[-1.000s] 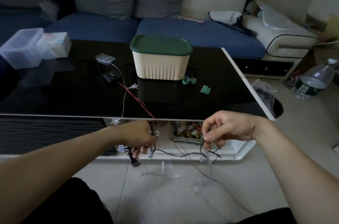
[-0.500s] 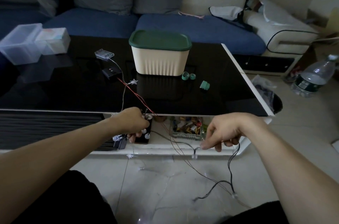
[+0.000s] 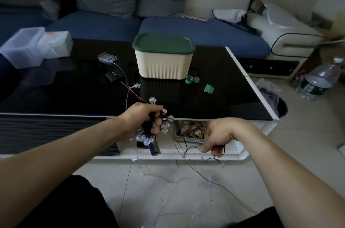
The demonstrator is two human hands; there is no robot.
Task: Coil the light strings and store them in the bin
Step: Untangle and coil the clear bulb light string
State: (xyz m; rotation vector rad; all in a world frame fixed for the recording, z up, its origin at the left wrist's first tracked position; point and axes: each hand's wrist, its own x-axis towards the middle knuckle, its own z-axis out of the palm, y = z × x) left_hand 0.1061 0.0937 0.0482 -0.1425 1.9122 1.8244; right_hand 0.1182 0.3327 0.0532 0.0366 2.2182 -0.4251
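Note:
My left hand (image 3: 143,121) grips a coiled bundle of dark-wired lights with clear round bulbs (image 3: 165,126) at the table's front edge; a small black box (image 3: 154,149) hangs below it. My right hand (image 3: 217,139) pinches the loose dark wire (image 3: 183,150), which trails down onto the floor. A cream bin with a green lid (image 3: 163,56), lid on, stands in the middle of the black table (image 3: 74,95). A second string with a clear star (image 3: 136,85) runs from a clear battery case (image 3: 107,57) over the table edge. A red wire leads from a black battery box (image 3: 114,76).
Clear plastic boxes (image 3: 26,48) sit at the table's far left. Green rolls (image 3: 192,79) and a green cap (image 3: 208,89) lie right of the bin. A tray of small items (image 3: 192,131) sits on the shelf under the table. A water bottle (image 3: 317,82) stands on the floor, right.
My left hand has risen to the table edge with a fuller bundle of bulbs. My right hand stays low to the right, drawing the loose wire taut.

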